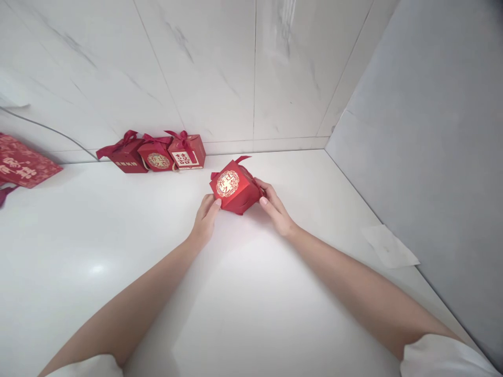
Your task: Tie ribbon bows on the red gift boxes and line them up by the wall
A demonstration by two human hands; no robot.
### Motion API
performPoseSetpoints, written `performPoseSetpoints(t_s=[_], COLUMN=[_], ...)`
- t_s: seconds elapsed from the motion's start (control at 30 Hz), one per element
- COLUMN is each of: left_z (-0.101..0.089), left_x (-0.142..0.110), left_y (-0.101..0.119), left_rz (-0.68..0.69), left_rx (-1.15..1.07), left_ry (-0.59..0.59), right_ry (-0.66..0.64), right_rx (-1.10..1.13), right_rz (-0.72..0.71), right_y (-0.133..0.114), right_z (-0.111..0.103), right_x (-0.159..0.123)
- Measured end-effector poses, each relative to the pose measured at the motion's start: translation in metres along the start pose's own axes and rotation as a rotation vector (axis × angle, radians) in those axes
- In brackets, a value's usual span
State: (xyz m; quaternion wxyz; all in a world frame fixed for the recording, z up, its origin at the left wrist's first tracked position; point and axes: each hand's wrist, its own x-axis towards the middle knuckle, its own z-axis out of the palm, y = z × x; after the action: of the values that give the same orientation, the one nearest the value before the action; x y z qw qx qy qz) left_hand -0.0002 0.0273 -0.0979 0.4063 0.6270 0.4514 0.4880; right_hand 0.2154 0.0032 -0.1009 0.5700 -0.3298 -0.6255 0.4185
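Observation:
A red gift box (240,195) with a round gold emblem on one face is held tilted between both hands, over the white table. My left hand (207,212) grips its lower left corner, thumb in front and fingers behind. On the opposite side my right hand (275,207) is closed around the right edge, where a red twisted cord or tassel shows near the fingers. Red ribbon ends stick out at the top and upper left of the box. The fingertips behind it are partly hidden.
Three red boxes with ribbon bows (159,156) stand in a row against the marbled wall (220,68). A larger patterned red box (27,159) lies at the left edge, near a thin cable (51,128). White paper (390,247) lies by the grey panel (440,136) at right.

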Motion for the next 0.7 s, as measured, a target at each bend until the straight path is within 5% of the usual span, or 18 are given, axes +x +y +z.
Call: performPoseSetpoints(t_s=[0.23,0.4,0.7], left_z=[0.002,0.001,-0.003], left_x=[0.002,0.002,0.011], left_y=[-0.003,-0.007,-0.010], left_rz=[-0.097,-0.086,-0.168], left_rx=[0.024,0.105,-0.081], left_ry=[0.012,-0.034,-0.010], right_ry=[-0.019,-0.158,-0.189], right_rx=[-0.359,-0.455,-0.511], right_rz=[-0.240,-0.264,-0.303], right_y=[-0.013,-0.010,-0.006], right_z=[0.002,0.004,0.003], right_x=[-0.005,-0.005,-0.006])
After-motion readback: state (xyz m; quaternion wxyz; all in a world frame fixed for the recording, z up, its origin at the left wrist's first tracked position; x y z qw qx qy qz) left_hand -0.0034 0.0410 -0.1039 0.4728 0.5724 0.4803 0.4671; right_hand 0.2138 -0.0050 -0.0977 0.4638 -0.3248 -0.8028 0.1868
